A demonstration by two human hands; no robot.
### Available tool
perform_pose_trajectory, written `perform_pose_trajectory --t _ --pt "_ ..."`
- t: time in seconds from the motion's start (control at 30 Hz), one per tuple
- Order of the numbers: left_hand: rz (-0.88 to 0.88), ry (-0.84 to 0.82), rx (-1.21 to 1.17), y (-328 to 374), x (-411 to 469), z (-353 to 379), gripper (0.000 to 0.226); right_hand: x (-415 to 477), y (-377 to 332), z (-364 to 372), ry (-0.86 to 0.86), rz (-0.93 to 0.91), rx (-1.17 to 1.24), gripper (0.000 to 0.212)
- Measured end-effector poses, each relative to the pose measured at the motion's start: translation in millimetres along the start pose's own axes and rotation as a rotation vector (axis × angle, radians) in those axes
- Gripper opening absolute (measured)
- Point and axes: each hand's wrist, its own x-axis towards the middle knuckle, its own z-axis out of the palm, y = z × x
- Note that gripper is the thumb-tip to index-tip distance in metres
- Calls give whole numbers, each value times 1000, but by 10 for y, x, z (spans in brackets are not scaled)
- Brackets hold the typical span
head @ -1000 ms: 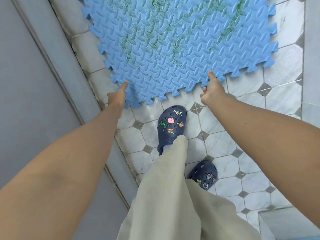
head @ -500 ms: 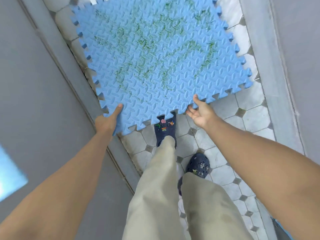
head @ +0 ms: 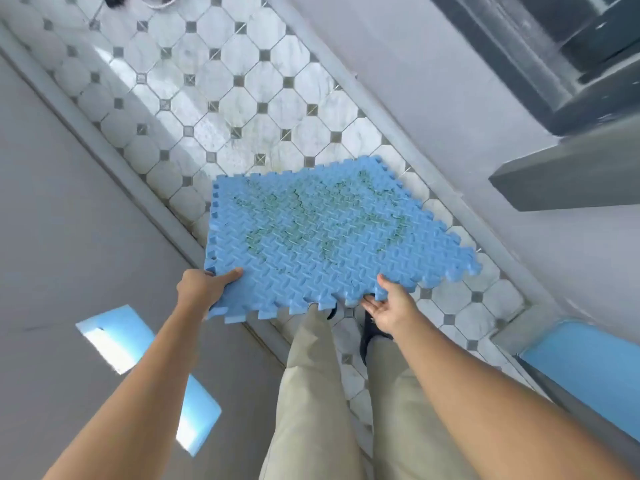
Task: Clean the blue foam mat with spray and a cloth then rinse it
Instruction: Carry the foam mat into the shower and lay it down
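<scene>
A: Where the near, toothed edge faces us, we log item one: blue foam mat [head: 332,237], held up off the tiled floor [head: 221,98], roughly level, its far corner tipped away from us. Green stains run across its middle.

B: Grip, left side?

A: Left hand [head: 201,289] at the near left corner. We note the thumb lying flat on the top face, pointing inward; the other fingers are curled under the foam and hidden, so the corner is pinched between thumb and fingers.

B: Right side?

A: Right hand [head: 391,306] on the near edge, right of centre. Thumb pressed on top, just inside the teeth; the fingers [head: 372,301] show below the edge, loosely spread, palm turned up. The mat sits between thumb and fingers here too.

B: Beneath it?

A: Our beige trouser legs [head: 311,393] and one dark shoe [head: 369,337], partly covered by the mat's near edge. A grey wall [head: 69,237] runs along the left.
</scene>
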Motion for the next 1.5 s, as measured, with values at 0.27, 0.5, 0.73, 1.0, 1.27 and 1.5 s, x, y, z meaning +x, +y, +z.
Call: perform_pose_trajectory --t 0.27,0.5,0.73,1.0,1.27,1.5 --pt "298 -82 554 1213 -1144 365 63 -720 94 -1303 78 101 458 45" --pt "570 -232 1022 1741 -2116 1671 87 -987 514 -2429 211 69 896 6" --pt "832 -374 1286 1411 -3078 2783 83 -1179 1316 -3160 380 72 1276 26" --pt "904 -537 1392 499 -3824 3553 41 -1436 2147 -3602 659 133 1717 36" --pt "675 -726 931 -6 -4190 4398 36 -963 2106 -4144 718 145 1924 32" --pt "609 -830 783 -445 -4606 5199 46 -558 1870 -4627 699 233 2064 26"
